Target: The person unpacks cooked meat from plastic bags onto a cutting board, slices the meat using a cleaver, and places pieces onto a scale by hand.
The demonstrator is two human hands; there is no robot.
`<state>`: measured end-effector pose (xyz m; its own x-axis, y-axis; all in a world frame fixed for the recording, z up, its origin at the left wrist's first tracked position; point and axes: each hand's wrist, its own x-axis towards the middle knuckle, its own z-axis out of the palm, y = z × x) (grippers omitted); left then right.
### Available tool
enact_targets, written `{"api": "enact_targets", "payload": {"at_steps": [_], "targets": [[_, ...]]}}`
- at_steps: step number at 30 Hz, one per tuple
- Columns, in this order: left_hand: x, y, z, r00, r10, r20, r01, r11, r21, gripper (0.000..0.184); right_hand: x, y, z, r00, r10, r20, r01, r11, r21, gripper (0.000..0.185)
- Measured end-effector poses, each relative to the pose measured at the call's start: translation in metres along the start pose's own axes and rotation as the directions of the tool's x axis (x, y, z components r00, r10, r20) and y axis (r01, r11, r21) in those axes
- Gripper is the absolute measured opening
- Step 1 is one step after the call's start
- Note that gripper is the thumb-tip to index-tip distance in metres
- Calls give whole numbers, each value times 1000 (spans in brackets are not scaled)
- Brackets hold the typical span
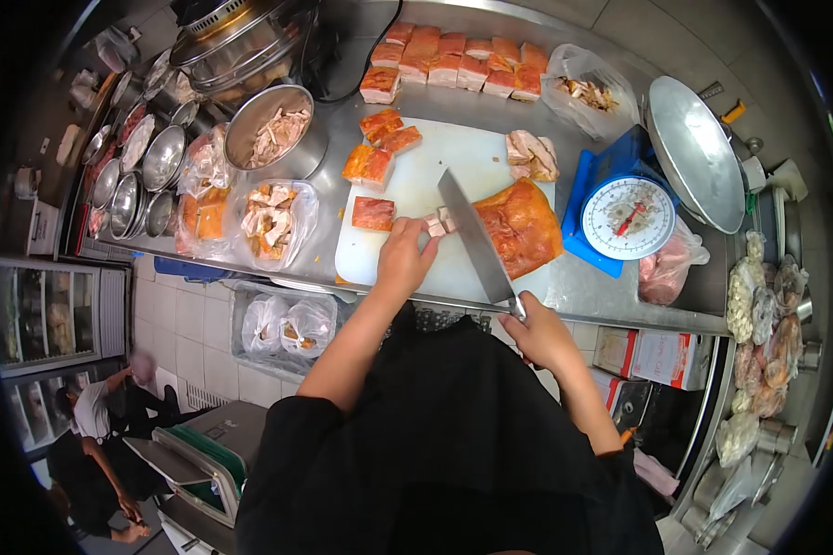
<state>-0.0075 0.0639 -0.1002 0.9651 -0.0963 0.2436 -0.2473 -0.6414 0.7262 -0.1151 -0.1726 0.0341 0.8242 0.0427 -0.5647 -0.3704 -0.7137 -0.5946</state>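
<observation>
My right hand [541, 331] is closed round the handle of a broad-bladed kitchen knife [475, 233], its blade slanting over the white cutting board [435, 148]. Close to the left side of the blade, my left hand [405, 257] has its fingertips on small cut pieces of roast pork [441, 222]. A large slab of browned roast pork [520, 227] lies right of the blade. Beside my left hand is a crisp-skinned pork chunk [373, 213]; further chunks [368, 166] sit at the board's left edge. Pale meat pieces [531, 153] rest at its upper right.
A blue dial scale [627, 217] with a metal pan [696, 153] stands right of the board. Rows of pork blocks [444, 67] line the back. At left are a steel pot [310, 153] and bagged meat [270, 222]. Other people [93, 435] are at lower left.
</observation>
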Motion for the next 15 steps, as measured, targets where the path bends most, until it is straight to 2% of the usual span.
{"api": "enact_targets", "payload": {"at_steps": [1,2,4,5,7,9,11,14,15], "targets": [[2,3,2,994,73,-76,-70,996,48,27,-5,3,-1,998,-8,-56,12,997,73,40],[6,7,7,994,78,-76,-74,996,47,27,-8,7,-2,998,-8,-61,13,997,74,40],[21,23,15,957,268,-109,-220,920,325,34,-15,17,-6,972,1,-234,23,995,100,41],[27,25,22,955,275,-108,-228,919,321,34,-18,17,-10,970,5,-243,21,995,102,41],[40,18,41,938,341,62,-339,866,368,31,-24,14,-19,972,80,-219,-33,977,210,36],[48,9,51,937,339,89,-349,875,335,27,-29,25,-18,971,80,-225,-27,973,228,34],[48,1,57,939,326,110,-344,887,309,24,-36,37,-13,978,119,-170,-49,928,368,31],[36,4,47,967,249,57,-255,930,266,17,-45,53,-2,974,132,-183,-37,894,447,26],[31,18,34,988,153,22,-155,980,126,15,-46,57,1,981,109,-161,-27,897,441,26]]}}
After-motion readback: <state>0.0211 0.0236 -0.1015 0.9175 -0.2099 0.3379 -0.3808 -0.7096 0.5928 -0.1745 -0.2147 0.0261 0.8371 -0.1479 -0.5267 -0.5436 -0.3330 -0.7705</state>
